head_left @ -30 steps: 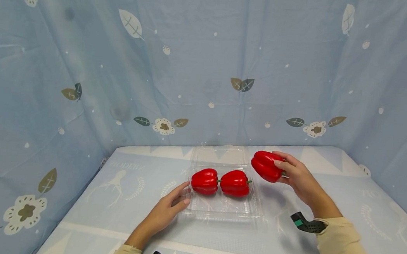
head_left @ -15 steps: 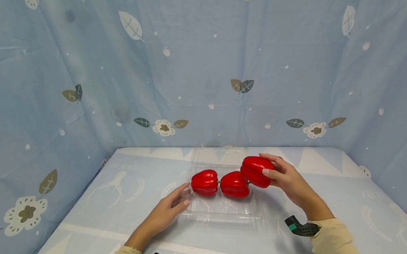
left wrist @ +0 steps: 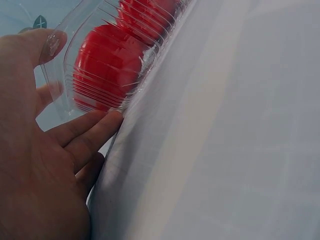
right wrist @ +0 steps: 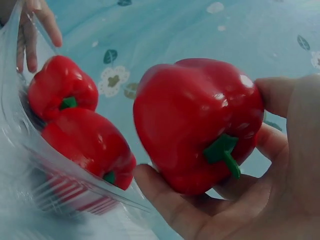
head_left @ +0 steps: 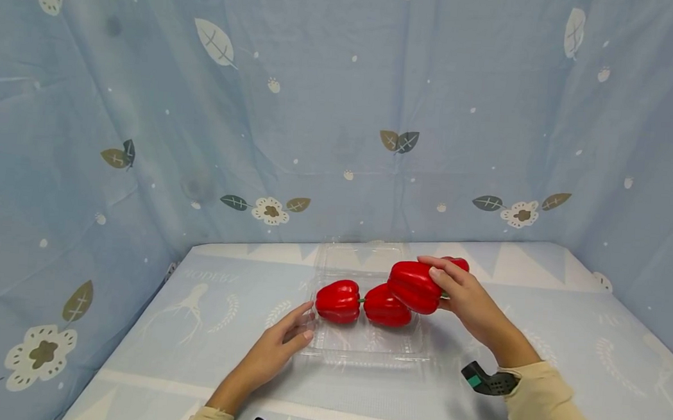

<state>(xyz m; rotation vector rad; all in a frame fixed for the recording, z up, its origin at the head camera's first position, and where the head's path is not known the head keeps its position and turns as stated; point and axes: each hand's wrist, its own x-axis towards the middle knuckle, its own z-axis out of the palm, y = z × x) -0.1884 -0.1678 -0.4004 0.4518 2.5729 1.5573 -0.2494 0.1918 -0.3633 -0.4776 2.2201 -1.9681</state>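
Observation:
A clear plastic clamshell tray (head_left: 362, 356) lies open on the table with two red bell peppers in it, one at the left (head_left: 338, 300) and one beside it (head_left: 382, 308). My right hand (head_left: 453, 291) grips a third red pepper (head_left: 413, 286) just above the tray's right part, close over the middle pepper. In the right wrist view the held pepper (right wrist: 197, 120) sits between thumb and fingers (right wrist: 170, 205), stem toward the palm, with the two tray peppers (right wrist: 60, 87) (right wrist: 87, 142) below left. My left hand (head_left: 291, 326) lies with straight fingers (left wrist: 100, 125) against the tray's left wall (left wrist: 55, 75).
The tray's clear lid (head_left: 359, 256) lies flat behind it. Blue patterned cloth (head_left: 190, 329) covers the table, and cloth walls (head_left: 343, 107) close in the back and both sides. A black wrist mount (head_left: 485, 381) sits on my right forearm.
My right hand has carried the third pepper leftward from beside the tray to above its right part. The left hand and the two tray peppers have stayed put.

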